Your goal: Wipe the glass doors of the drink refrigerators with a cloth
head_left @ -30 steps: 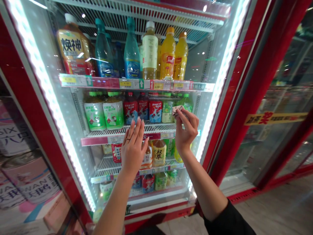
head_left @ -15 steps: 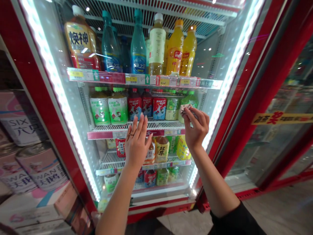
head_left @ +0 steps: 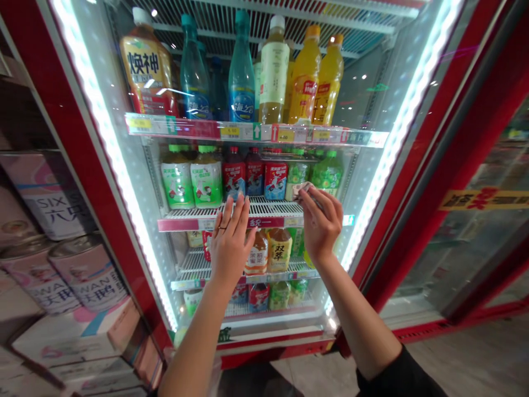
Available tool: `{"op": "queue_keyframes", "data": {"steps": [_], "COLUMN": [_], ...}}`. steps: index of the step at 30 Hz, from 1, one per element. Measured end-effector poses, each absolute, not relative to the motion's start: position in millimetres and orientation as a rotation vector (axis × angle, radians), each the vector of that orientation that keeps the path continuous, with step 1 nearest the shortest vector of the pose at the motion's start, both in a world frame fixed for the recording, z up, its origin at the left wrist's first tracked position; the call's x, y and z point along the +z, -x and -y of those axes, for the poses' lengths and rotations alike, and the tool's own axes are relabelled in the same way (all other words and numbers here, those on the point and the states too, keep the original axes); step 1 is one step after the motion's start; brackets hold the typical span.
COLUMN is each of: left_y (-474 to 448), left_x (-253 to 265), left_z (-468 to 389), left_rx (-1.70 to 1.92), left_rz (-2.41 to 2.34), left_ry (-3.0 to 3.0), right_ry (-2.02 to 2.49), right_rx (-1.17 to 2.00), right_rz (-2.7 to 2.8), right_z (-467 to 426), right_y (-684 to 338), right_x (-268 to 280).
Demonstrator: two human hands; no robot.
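Right hand (head_left: 324, 225), grip narrow, pinches a small crumpled wad (head_left: 300, 191) right of centre, before a lit drinks fridge (head_left: 80, 165); likely light, soft, best held by its bunched edge. Left hand (head_left: 230, 242), fingers spread, holds nothing visible.

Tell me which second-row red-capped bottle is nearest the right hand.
The rightmost red-capped bottle, beside a green-capped one; the other two stand farther from the right hand.
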State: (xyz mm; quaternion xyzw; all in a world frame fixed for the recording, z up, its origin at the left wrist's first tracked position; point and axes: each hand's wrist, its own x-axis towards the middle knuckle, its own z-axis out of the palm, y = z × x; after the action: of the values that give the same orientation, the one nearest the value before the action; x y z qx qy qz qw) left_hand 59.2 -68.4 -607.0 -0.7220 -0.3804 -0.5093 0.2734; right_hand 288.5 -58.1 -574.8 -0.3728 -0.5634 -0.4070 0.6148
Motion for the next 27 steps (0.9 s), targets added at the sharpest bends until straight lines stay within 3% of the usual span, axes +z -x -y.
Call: {"op": "queue_keyframes", "data": {"steps": [8,17,23,27], "left_y": [-44,-38,-36,-33], "left_x": [-610,-605,-606,-607], "left_z": [79,80,76,73], "left_rx": [-1.318,-1.374,-1.376,-1.391], "left_rz": [1.062,1.070,1.087,1.098], "left_ry": [2.015,1.982,1.983,1.959], "right_ry": [0.901,0.870,0.842,0.855], "right_rx": [-0.925,-1.055,-0.996,-0.915], "right_rz": [1.153,1.541,1.242,1.436], "right_z": [34,62,43,37], "right_y": [-244,-260,-240,-212], "right_x": [-540,-592,-546,-535]}}
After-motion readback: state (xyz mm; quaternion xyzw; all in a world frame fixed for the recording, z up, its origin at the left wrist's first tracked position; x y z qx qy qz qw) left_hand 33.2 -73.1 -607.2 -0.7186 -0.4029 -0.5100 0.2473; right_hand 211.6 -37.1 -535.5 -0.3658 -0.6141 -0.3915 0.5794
